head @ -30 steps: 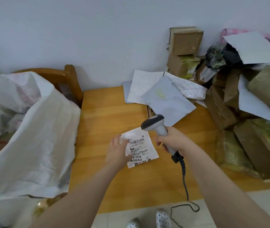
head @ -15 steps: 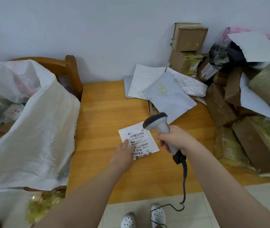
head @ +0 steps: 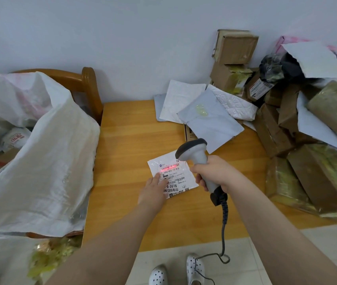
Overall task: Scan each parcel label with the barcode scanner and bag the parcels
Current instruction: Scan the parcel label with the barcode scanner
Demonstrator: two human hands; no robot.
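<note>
A small flat white parcel (head: 176, 173) with a printed label lies face up in the middle of the wooden table (head: 130, 145). My left hand (head: 154, 191) rests flat on its lower left corner, fingers spread. A grey barcode scanner (head: 196, 155) is gripped by my right hand (head: 214, 173), its head just above the parcel's right side. A red scan line glows across the top barcode on the label. The scanner's cable (head: 224, 229) hangs down off the table's front edge.
A large white woven sack (head: 40, 153) stands open at the left, over a wooden chair (head: 89, 87), with parcels inside. Grey and white mailers (head: 204, 116) lie at the back. Brown boxes and wrapped parcels (head: 317, 161) are piled along the right.
The red scan line now shows on the label; it was not lit before. The parcel has been slid slightly and my left hand has settled flat on its corner.
</note>
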